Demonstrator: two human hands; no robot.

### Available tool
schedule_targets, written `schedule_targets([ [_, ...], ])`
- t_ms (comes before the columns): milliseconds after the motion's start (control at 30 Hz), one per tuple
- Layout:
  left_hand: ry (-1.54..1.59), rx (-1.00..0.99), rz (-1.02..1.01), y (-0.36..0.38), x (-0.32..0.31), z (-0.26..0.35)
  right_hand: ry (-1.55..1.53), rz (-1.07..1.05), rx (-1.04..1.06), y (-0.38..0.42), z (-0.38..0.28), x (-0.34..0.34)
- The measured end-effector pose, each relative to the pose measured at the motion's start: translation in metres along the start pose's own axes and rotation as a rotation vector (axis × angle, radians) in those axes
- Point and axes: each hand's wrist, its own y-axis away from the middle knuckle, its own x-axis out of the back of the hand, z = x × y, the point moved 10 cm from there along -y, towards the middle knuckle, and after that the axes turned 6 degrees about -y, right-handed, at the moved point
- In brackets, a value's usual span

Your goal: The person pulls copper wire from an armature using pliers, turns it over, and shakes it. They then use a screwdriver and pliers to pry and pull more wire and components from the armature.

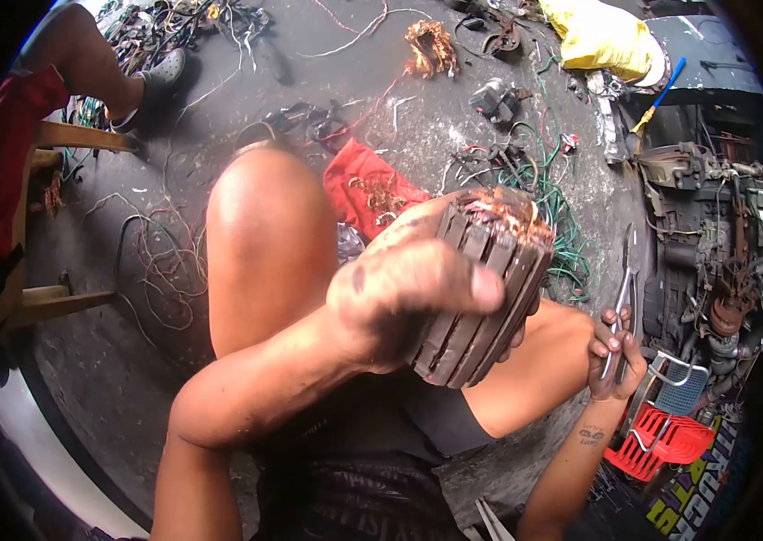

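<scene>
My left hand [399, 293] is wrapped round a motor armature [481, 302], a dark slotted metal core with broken copper winding ends at its top. It is raised in front of my lap, its far side hidden. The thumb lies across the slots and looks slightly blurred. Off to the right, my right hand [617, 356] grips slim metal pliers [629, 284] by the handles, with the jaws pointing up and away from the armature. Beyond my left hand, a red cloth [368, 185] lies on the floor with copper scraps [381, 200] on it.
Green wires [571, 257] and a copper wire bundle [432, 48] lie on the floor. A greasy engine [715, 225] and a red plastic basket [661, 442] stand at the right. Another person's leg [93, 63] and a wooden stool [84, 137] are at the left.
</scene>
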Motion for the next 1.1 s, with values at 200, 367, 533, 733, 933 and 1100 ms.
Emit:
schedule_targets([
  [200, 0.176, 0.104, 0.156, -0.006, 0.017, -0.017, -0.104, -0.043, -0.008, 0.002, -0.002, 0.001],
  [367, 0.288, 0.06, 0.246, -0.01, 0.016, -0.009, -0.14, -0.063, -0.003, 0.001, -0.002, -0.003],
  [533, 0.41, 0.059, 0.267, -0.02, 0.026, -0.011, -0.115, -0.063, -0.01, 0.001, -0.003, -0.003],
  [733, 0.498, 0.081, 0.319, -0.019, 0.035, -0.013, -0.112, -0.063, 0.01, 0.0, -0.002, -0.008],
  [933, 0.45, 0.094, 0.335, -0.016, 0.037, -0.013, -0.118, -0.055, 0.003, 0.0, -0.006, -0.003],
  [1100, 0.494, 0.07, 0.358, -0.016, 0.037, -0.009, -0.114, -0.058, -0.004, -0.001, -0.006, -0.003],
])
